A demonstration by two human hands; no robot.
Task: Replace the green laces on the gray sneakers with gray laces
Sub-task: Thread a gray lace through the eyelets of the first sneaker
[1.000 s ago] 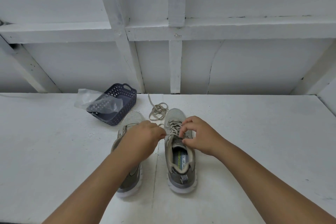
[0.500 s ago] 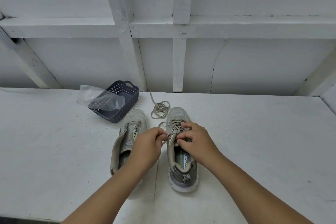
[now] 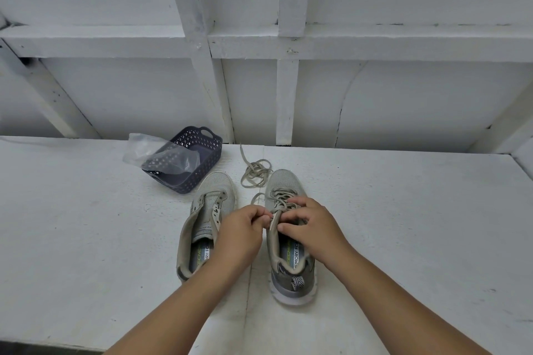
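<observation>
Hands lace right sneaker | left hand pinches gray lace, right hand curls over eyelets | best: draw snug, flat, untwisted.

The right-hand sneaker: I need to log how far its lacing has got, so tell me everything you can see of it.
The right-hand sneaker is gray knit mesh with a pale sole, upright on the white table, toe pointing away. Gray lace crosses its lower eyelets; loose lace coils by the toe. The insole shows printed lettering, and a striped pull tab sits at the heel. The left hand pinches lace at its upper eyelets; the right hand holds the tongue area.
</observation>
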